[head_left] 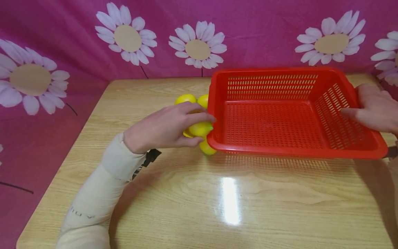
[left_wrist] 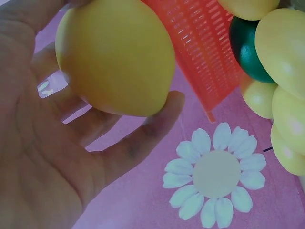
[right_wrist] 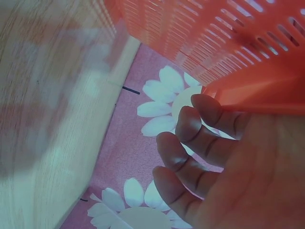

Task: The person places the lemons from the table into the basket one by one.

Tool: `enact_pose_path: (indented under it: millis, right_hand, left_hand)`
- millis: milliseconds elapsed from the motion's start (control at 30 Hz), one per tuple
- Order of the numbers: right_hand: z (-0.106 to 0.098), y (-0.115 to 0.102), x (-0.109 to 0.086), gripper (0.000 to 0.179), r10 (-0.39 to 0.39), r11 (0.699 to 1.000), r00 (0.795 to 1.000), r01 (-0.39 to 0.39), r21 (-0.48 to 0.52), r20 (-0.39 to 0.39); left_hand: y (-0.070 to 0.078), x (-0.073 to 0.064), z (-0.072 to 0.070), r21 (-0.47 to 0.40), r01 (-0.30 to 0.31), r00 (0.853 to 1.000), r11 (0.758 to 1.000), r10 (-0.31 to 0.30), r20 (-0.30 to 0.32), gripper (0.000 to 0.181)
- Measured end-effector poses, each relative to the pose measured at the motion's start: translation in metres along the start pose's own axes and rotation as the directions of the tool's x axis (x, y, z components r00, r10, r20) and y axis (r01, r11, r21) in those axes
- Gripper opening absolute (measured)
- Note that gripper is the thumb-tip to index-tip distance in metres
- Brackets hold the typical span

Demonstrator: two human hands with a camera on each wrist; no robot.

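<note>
My left hand (head_left: 169,126) holds a yellow lemon (head_left: 200,129) by its sides, right beside the left end of a red plastic basket (head_left: 295,154). In the left wrist view the fingers curve around this lemon (left_wrist: 116,59). More lemons (head_left: 185,99) lie behind and below that hand, partly hidden by it and by the basket. A dark green, smooth, rounded thing (left_wrist: 248,50) shows among them in the left wrist view. My right hand (head_left: 376,109) grips the basket's right rim, thumb inside and fingers outside. The basket, tilted toward me, has nothing inside.
The wooden table (head_left: 174,207) carries the lemons and lies under the basket. A pink cloth (head_left: 255,34) with large white flowers hangs behind the table's far edge and along its left side.
</note>
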State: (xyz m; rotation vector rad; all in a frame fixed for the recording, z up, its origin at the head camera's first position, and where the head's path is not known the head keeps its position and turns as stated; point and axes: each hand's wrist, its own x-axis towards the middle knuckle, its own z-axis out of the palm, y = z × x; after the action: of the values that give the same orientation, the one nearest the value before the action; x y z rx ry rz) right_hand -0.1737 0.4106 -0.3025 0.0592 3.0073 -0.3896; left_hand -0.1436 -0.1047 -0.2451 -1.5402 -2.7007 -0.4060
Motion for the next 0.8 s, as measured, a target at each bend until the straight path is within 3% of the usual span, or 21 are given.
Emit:
enact_pose_path:
  millis: [800]
  right_hand:
    - [-0.006,-0.004,-0.005,0.059,0.002,1.000,0.999,-0.003,0.021,0.048]
  left_hand:
    - [0.003,0.031,0.002,-0.031,-0.040,0.999,0.999,0.039,-0.015,0.039]
